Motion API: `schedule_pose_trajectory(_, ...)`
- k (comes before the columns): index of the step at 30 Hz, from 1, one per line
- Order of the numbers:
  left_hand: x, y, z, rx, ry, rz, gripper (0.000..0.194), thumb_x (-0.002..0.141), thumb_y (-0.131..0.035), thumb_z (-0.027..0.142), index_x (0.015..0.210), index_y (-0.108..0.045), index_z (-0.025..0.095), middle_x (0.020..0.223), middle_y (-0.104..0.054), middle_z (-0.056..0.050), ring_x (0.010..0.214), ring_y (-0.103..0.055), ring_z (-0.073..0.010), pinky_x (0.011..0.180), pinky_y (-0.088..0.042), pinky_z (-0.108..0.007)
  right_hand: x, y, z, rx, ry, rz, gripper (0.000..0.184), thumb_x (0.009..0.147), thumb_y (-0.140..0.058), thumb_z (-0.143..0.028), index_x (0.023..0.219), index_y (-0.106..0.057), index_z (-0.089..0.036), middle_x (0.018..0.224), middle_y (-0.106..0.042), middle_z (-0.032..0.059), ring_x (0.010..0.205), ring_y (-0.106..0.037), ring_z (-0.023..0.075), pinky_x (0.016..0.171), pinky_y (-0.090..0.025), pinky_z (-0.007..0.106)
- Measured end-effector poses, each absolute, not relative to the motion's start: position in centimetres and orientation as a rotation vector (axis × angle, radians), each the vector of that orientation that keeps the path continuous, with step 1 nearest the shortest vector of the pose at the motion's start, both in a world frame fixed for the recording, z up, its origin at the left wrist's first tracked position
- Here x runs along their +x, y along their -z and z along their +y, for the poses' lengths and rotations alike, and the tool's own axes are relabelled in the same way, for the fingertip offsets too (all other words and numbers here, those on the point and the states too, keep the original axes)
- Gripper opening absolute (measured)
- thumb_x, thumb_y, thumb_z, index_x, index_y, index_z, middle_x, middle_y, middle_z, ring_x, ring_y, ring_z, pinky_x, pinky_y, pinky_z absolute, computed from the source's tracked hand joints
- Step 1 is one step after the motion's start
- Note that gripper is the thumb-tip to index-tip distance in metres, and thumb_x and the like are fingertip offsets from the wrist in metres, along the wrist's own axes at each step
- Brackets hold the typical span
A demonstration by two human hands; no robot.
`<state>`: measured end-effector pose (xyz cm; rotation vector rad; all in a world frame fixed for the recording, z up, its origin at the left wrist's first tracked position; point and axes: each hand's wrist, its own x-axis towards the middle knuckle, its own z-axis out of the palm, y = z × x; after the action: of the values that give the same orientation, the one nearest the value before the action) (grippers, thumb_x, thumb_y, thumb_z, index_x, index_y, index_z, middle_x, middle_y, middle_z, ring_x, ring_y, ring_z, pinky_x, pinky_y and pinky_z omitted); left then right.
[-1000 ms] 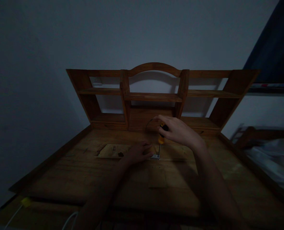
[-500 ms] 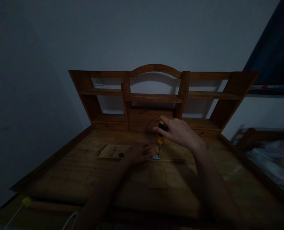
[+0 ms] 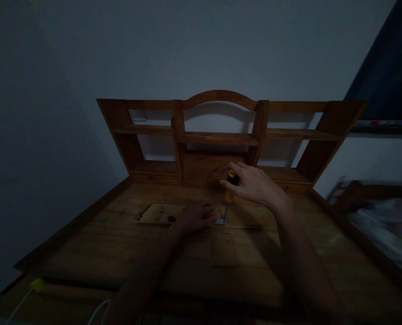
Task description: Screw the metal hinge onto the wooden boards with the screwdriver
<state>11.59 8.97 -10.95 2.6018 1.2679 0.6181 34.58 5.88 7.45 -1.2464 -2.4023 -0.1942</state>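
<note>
Dimly, we saw a pale wall (image 3: 201,49) above a broad brown wooden desk (image 3: 119,253).
At the back of the desk stood a brown wooden shelf unit (image 3: 217,137) with an arched top rail, and across the desktop ran a long pale wooden strip (image 3: 160,213). Our right hand (image 3: 251,183) was closed around the upper handle of a yellow-and-black screwdriver (image 3: 229,195), which leaned slightly, its shaft pointing down. Our left hand (image 3: 196,215) lay low over the strip, palm down and half open, fingers loosely bent; we could not tell whether it pressed on anything underneath. Smallest was a flat silvery metal plate (image 3: 219,221), on the desktop just beside the left fingertips, with the screwdriver's tip at its right end.
</note>
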Motion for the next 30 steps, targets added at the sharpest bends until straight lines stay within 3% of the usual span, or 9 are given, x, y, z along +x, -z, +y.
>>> schedule_pose_trajectory(4,11.59,10.96,9.02,2.590,-0.589,1.272,0.058,0.092,-0.041,0.063,0.135,-0.055,0.027,0.135,-0.054,-0.006,0.120,-0.053,-0.0251,0.103,-0.041,-0.038,34.66,-7.43,5.95,-1.087,0.096,-2.459,0.029,0.092,-0.047,-0.029,0.119,-0.054,-0.020,0.114,-0.062,0.0088,0.101,-0.060,0.0226,0.087,-0.043,0.032)
schedule_pose_trajectory(8,11.57,10.96,8.97,2.570,-0.580,1.288,0.060,0.092,-0.041,0.065,0.136,-0.054,0.026,0.140,-0.050,-0.006,0.124,-0.051,-0.0256,0.106,-0.039,-0.038,34.49,-7.32,5.96,-1.178,0.115,-2.426,0.035,0.095,-0.046,-0.044,0.116,-0.053,-0.018,0.098,-0.066,0.0095,0.092,-0.063,0.0259,0.082,-0.044,0.036)
schedule_pose_trajectory(10,11.56,10.86,8.90,2.579,-0.588,1.277,0.060,0.092,-0.041,0.064,0.136,-0.054,0.026,0.139,-0.051,-0.007,0.124,-0.050,-0.0255,0.106,-0.039,-0.038,34.42,-7.38,5.88,-1.187,0.095,-2.427,0.037,0.093,-0.048,-0.049,0.115,-0.053,-0.019,0.099,-0.066,0.0098,0.092,-0.062,0.0266,0.081,-0.045,0.037)
schedule_pose_trajectory(15,11.60,10.70,8.91,2.592,-0.585,1.261,0.059,0.092,-0.041,0.064,0.137,-0.053,0.027,0.135,-0.054,-0.007,0.122,-0.052,-0.0251,0.105,-0.040,-0.039,34.50,-7.64,5.64,-1.033,-0.033,-2.469,0.033,0.087,-0.050,-0.024,0.119,-0.051,-0.022,0.115,-0.063,0.0070,0.102,-0.060,0.0219,0.087,-0.043,0.032)
schedule_pose_trajectory(18,11.61,10.80,8.98,2.583,-0.588,1.276,0.057,0.092,-0.042,0.063,0.137,-0.053,0.029,0.138,-0.052,-0.006,0.124,-0.050,-0.0251,0.106,-0.039,-0.039,34.47,-7.58,5.73,-1.122,0.023,-2.456,0.029,0.092,-0.046,-0.033,0.118,-0.052,-0.021,0.100,-0.067,0.0076,0.092,-0.063,0.0233,0.081,-0.045,0.033)
schedule_pose_trajectory(21,11.60,10.95,8.98,2.571,-0.591,1.285,0.057,0.092,-0.042,0.063,0.136,-0.054,0.029,0.138,-0.052,-0.005,0.122,-0.052,-0.0252,0.105,-0.041,-0.039,34.43,-7.47,5.95,-1.251,0.157,-2.418,0.039,0.093,-0.043,-0.050,0.115,-0.054,-0.019,0.089,-0.067,0.0091,0.084,-0.063,0.0265,0.076,-0.045,0.036)
schedule_pose_trajectory(26,11.58,11.20,9.04,2.587,-0.616,1.302,0.057,0.091,-0.042,0.064,0.136,-0.055,0.029,0.137,-0.052,-0.006,0.122,-0.051,-0.0257,0.104,-0.041,-0.040,34.52,-7.58,6.02,-1.091,0.091,-2.443,0.028,0.090,-0.049,-0.031,0.116,-0.055,-0.022,0.112,-0.064,0.0073,0.101,-0.060,0.0235,0.087,-0.043,0.033)
schedule_pose_trajectory(28,11.58,11.21,9.06,2.581,-0.608,1.307,0.058,0.091,-0.043,0.064,0.135,-0.055,0.029,0.138,-0.051,-0.006,0.122,-0.052,-0.0259,0.104,-0.041,-0.040,34.48,-7.65,5.93,-1.070,0.053,-2.455,0.026,0.092,-0.046,-0.030,0.116,-0.055,-0.022,0.107,-0.066,0.0062,0.098,-0.062,0.0222,0.085,-0.043,0.032)
schedule_pose_trajectory(30,11.60,11.12,9.03,2.577,-0.596,1.298,0.059,0.091,-0.042,0.064,0.136,-0.054,0.029,0.138,-0.051,-0.006,0.122,-0.052,-0.0260,0.104,-0.041,-0.041,34.38,-7.68,5.85,-1.139,0.068,-2.444,0.028,0.095,-0.044,-0.040,0.113,-0.055,-0.021,0.096,-0.068,0.0066,0.089,-0.064,0.0231,0.080,-0.044,0.032)
